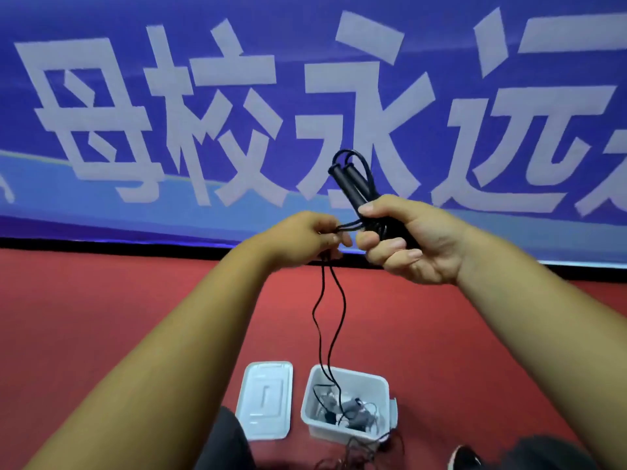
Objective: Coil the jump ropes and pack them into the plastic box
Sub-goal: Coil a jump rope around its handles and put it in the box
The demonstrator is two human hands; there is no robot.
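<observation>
My right hand (412, 240) grips the two black handles (349, 184) of a black jump rope, which stick up and to the left out of my fist with short cord loops over their tops. My left hand (307, 237) pinches several strands of the same cord just left of that fist. Two strands of cord (334, 320) hang from my left hand down into the open clear plastic box (380, 385) on the red floor. Inside the box lie other ropes with grey handles (353, 410).
The box's clear lid (266, 398) lies flat on the red carpet just left of the box. More thin cord (359, 452) trails on the floor in front of the box. A blue banner (203, 113) covers the wall behind. My knees and a shoe (463, 457) show at the bottom edge.
</observation>
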